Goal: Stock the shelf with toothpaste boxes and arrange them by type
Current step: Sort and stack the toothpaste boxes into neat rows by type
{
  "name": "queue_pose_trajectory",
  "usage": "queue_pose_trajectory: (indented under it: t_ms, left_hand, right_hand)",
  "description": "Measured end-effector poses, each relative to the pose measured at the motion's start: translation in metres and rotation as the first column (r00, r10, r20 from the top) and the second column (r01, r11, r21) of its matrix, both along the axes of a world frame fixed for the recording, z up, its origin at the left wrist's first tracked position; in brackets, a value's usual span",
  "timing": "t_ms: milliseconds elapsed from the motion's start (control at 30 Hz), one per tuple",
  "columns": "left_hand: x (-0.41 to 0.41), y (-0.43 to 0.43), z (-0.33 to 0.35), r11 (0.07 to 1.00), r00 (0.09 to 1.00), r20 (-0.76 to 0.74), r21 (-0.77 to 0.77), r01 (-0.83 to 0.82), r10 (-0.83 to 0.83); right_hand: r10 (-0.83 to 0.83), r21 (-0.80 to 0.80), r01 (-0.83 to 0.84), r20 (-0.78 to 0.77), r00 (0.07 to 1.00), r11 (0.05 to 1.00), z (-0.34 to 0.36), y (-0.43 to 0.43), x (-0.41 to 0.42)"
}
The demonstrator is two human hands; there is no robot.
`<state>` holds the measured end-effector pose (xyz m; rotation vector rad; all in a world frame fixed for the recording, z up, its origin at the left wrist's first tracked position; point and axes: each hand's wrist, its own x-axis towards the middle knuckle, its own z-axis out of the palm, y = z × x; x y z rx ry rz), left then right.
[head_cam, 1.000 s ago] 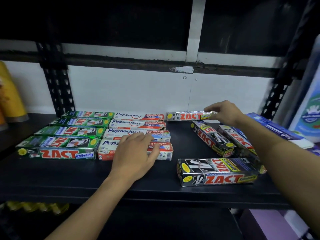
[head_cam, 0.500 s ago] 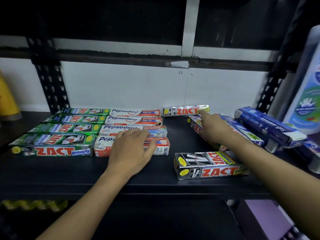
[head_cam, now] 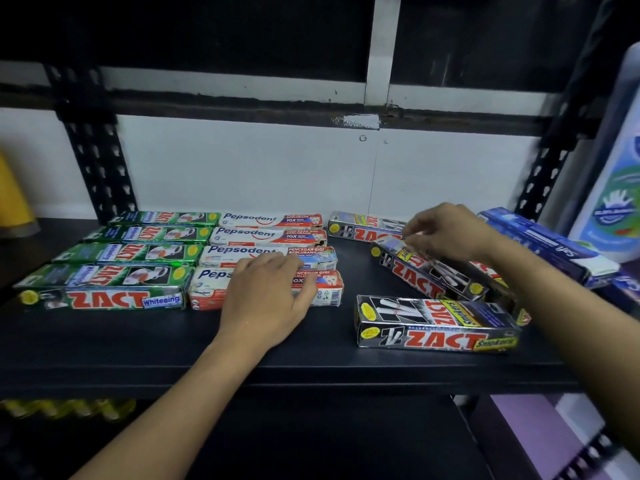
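Black ZACT box (head_cam: 420,280) is lying diagonally, far-left to near-right; the right hand (head_cam: 446,232) is pinching its far-left end.

Pretty sure this is a small shop or minimart. There's a black shelf board (head_cam: 138,348) on black slotted metal uprights (head_cam: 100,168), stocked with multiples of the same goods: green ZACT Whitening cardboard boxes (head_cam: 104,289) in a row, white-and-red Pepsodent boxes (head_cam: 266,233) beside them, black-and-silver ZACT Smokers boxes (head_cam: 436,327), long blue boxes (head_cam: 540,240) at the right, blurry yellow packs (head_cam: 69,408) on the shelf below
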<state>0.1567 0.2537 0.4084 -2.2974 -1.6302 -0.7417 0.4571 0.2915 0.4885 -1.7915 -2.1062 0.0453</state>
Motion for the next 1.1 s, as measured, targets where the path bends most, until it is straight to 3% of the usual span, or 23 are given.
queue_pose_trajectory:
  t_ms: [167, 333, 800, 1100]
  left_hand:
    - [-0.001, 0.000, 0.000, 1.000, 1.000, 0.020, 0.004, 0.003, -0.003]
    - [-0.002, 0.002, -0.001, 1.000, 1.000, 0.024, 0.010, 0.001, -0.001]
    - [0.000, 0.002, -0.002, 1.000, 0.999, 0.039, 0.022, -0.003, 0.002]
    - [0.000, 0.002, -0.002, 0.999, 0.999, 0.048, 0.032, -0.005, 0.003]
  right_hand:
    - [-0.090, 0.001, 0.091, 0.180, 0.980, 0.996, -0.011, 0.059, 0.002]
    - [0.013, -0.120, 0.017, 0.243, 0.970, 0.993, -0.009, 0.088, -0.006]
    - [0.092, -0.203, -0.089, 0.007, 0.996, 0.975, -0.009, 0.107, 0.001]
    - [0.084, -0.162, -0.085, -0.012, 0.996, 0.983, -0.012, 0.110, 0.000]
